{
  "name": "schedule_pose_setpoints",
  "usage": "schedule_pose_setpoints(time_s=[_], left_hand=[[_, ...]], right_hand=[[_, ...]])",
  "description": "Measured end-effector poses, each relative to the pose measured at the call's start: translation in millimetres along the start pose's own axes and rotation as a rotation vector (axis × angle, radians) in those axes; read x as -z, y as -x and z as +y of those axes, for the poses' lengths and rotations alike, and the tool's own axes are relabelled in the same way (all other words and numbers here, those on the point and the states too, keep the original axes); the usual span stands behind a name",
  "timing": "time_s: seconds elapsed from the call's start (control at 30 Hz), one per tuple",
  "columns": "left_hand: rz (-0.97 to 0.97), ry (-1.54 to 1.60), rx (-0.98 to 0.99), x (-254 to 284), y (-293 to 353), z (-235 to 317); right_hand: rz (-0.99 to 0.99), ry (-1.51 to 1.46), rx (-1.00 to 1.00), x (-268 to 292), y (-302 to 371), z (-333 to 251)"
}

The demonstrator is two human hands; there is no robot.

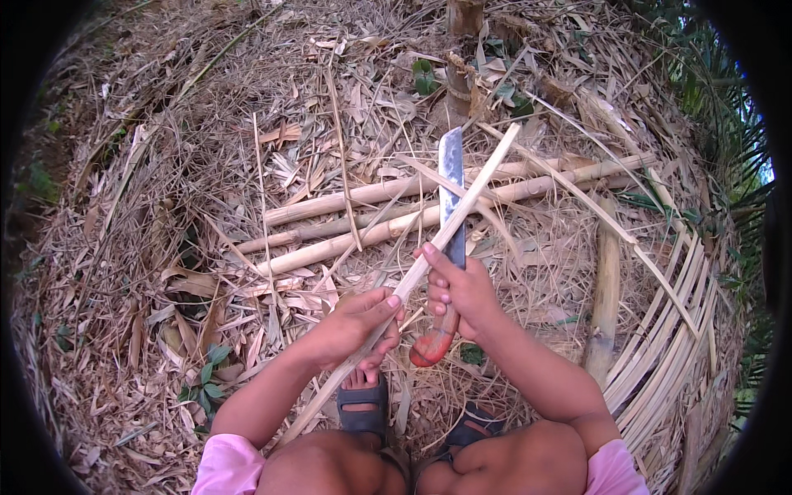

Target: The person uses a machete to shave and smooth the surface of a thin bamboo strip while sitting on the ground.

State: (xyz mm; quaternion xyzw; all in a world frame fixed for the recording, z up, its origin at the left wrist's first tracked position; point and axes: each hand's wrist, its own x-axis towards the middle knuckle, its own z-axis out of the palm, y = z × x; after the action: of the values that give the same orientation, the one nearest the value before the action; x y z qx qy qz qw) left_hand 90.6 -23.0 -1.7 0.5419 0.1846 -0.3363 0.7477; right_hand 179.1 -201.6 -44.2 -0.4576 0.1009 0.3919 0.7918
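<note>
A long pale split bamboo strip [474,195] slants across in front of me, from near my left knee up to the right. My left hand [363,328] is closed around its lower middle, thumb on top. In my right hand [464,295] is a machete [451,157], its broad blade pointing away from me and its curved handle reddish-orange at the butt. My right thumb presses against the strip, which crosses over the blade. Part of the handle is hidden by my fingers.
Several bamboo poles [346,198] lie crosswise beyond my hands. A shorter pole [605,297] lies at the right, beside a bundle of split strips [660,363]. A cut stump [459,82] stands at the far side. Dry leaves and a small green plant [209,381] cover the ground.
</note>
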Motion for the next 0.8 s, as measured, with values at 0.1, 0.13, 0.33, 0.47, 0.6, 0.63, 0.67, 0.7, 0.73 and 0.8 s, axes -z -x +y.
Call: schedule_pose_setpoints(time_s=[0.1,0.13,0.33,0.47,0.6,0.63,0.67,0.7,0.73,0.8], left_hand=[[0.039,0.082,0.015,0.5,-4.7,-8.2],[0.029,0.135,0.011,4.3,-8.1,-15.0],[-0.015,-0.12,-0.018,10.7,2.7,-46.2],[0.142,-0.143,-0.045,11.4,2.0,-38.4],[0.25,-0.1,-0.063,4.4,6.5,-23.6],[0.272,-0.147,-0.071,3.3,5.7,-18.7],[0.301,-0.19,-0.075,3.1,6.7,-15.0],[0.299,-0.198,-0.07,2.4,7.1,-11.2],[0.302,-0.198,-0.063,3.7,7.4,-9.9],[0.323,-0.247,-0.087,4.8,7.7,-13.2]], right_hand=[[0.002,-0.108,-0.013,-2.5,-1.9,-6.8],[0.006,-0.129,-0.007,-0.4,-2.2,-9.2],[0.052,-0.132,0.028,9.8,-4.0,-19.0],[0.218,-0.041,0.082,8.2,0.2,-7.2],[0.305,0.096,0.29,19.8,18.3,55.4],[0.285,0.185,0.374,24.0,25.5,69.2],[0.26,0.273,0.451,27.1,27.1,81.5],[0.213,0.63,0.623,46.1,22.1,89.1],[0.199,0.895,0.767,49.3,21.2,84.9],[0.163,1.437,1.052,45.8,21.1,64.7]])
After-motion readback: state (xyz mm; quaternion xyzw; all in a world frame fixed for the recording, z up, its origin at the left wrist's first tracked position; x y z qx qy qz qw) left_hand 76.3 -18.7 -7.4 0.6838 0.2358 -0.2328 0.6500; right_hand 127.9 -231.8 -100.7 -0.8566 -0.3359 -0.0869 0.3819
